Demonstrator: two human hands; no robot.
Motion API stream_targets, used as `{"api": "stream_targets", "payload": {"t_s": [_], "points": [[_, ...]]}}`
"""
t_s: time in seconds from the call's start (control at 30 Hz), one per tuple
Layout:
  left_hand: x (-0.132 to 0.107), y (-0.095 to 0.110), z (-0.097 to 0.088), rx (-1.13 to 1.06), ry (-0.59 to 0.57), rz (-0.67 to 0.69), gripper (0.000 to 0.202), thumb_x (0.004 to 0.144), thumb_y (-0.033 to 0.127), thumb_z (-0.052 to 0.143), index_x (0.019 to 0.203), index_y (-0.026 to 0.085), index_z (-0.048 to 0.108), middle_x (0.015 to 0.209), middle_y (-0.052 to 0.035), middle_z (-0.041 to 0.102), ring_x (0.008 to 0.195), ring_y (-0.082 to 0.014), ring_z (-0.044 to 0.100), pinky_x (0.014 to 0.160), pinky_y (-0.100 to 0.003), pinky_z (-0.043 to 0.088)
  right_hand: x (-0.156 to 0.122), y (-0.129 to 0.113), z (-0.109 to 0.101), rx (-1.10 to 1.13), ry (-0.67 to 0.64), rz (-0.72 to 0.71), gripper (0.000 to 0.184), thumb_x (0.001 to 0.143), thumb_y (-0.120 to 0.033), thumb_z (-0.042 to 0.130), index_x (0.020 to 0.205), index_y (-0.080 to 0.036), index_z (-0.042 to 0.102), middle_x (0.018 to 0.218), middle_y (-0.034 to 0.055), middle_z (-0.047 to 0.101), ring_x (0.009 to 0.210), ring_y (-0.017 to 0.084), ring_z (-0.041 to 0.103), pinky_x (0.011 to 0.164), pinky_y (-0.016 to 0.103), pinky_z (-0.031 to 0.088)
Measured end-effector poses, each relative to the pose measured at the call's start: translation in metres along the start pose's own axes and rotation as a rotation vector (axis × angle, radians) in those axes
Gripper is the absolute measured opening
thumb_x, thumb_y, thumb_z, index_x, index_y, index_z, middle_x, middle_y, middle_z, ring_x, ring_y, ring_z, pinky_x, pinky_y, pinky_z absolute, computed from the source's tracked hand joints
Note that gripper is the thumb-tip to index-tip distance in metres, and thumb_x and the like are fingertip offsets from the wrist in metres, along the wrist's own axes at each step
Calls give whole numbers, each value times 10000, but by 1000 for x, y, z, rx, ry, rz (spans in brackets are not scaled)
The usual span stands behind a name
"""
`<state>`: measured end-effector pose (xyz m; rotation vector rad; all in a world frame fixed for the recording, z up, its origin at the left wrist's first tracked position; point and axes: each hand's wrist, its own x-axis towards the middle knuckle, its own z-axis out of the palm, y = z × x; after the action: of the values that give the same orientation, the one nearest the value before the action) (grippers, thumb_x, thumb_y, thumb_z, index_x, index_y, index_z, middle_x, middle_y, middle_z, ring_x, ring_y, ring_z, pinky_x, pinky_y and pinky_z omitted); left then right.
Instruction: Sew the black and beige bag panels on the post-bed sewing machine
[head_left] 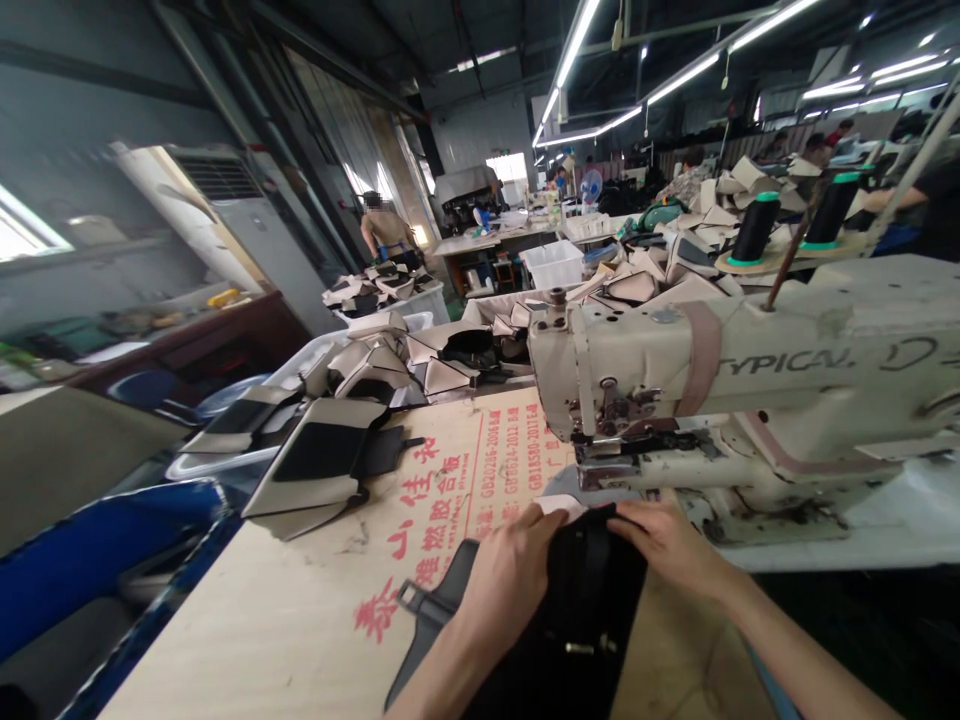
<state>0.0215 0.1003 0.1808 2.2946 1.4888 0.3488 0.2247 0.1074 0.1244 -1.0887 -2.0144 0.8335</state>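
Observation:
My left hand point(517, 560) is closed on the upper left edge of a black fabric piece point(577, 620), where a pale strip point(559, 507) shows by the fingertips. On the opposite side, my right hand point(660, 530) pinches the piece's upper right corner. The black piece hangs toward me and carries a small shiny metal bit near its lower part. Just beyond my hands stands a cream sewing machine point(750, 370), its needle area apart from the fabric. A dark grey panel with a slotted tab point(431, 610) lies partly beneath my left forearm.
A plywood table point(300, 610) with red printing spreads under the work. Beige and black sewn pieces point(322, 460) sit at its far left edge, with more heaped in white bins behind. A blue-lined container point(172, 530) stands at left. Black thread cones point(754, 230) rise behind the machine. A person point(386, 230) stands farther back.

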Motion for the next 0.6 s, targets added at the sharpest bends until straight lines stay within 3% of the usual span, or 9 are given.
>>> {"api": "stream_targets", "payload": {"t_s": [0.1,0.2,0.37,0.47,0.6], "points": [[2,-3,7,-90,61,30,364,845,148,342,1079,267,593,952,-22,621,835,-137,601,744,-225,464,8,4,-14,-12,-102,-27,283,883,-372,385,909,-221,623,857,-2,650,797,149,599,729,243,453],[8,-7,18,-216,58,26,339,811,151,419,1082,247,600,1088,-7,611,971,-142,574,867,-236,437,11,10,-15,-15,-144,-35,293,889,-373,371,875,-212,616,824,-11,643,753,139,592,693,232,448],[22,-19,27,-310,-10,4,327,781,175,478,1075,231,611,1083,-3,633,987,-158,581,902,-263,432,12,14,-12,-1,-194,-55,268,897,-330,375,1003,-199,584,982,20,616,921,142,561,842,252,423],[27,-25,30,-343,-40,43,367,763,131,460,1088,225,601,1122,3,613,1034,-155,557,933,-267,412,15,11,-14,-27,-194,-92,253,897,-296,384,1035,-193,569,1035,24,592,1000,136,522,914,255,388],[30,-25,36,-346,-42,1,501,697,52,427,1164,191,544,1145,-25,599,1039,-171,555,919,-286,422,19,7,-11,-113,-139,-97,222,890,-264,400,1021,-193,565,1032,30,578,985,147,520,892,269,407]]}}
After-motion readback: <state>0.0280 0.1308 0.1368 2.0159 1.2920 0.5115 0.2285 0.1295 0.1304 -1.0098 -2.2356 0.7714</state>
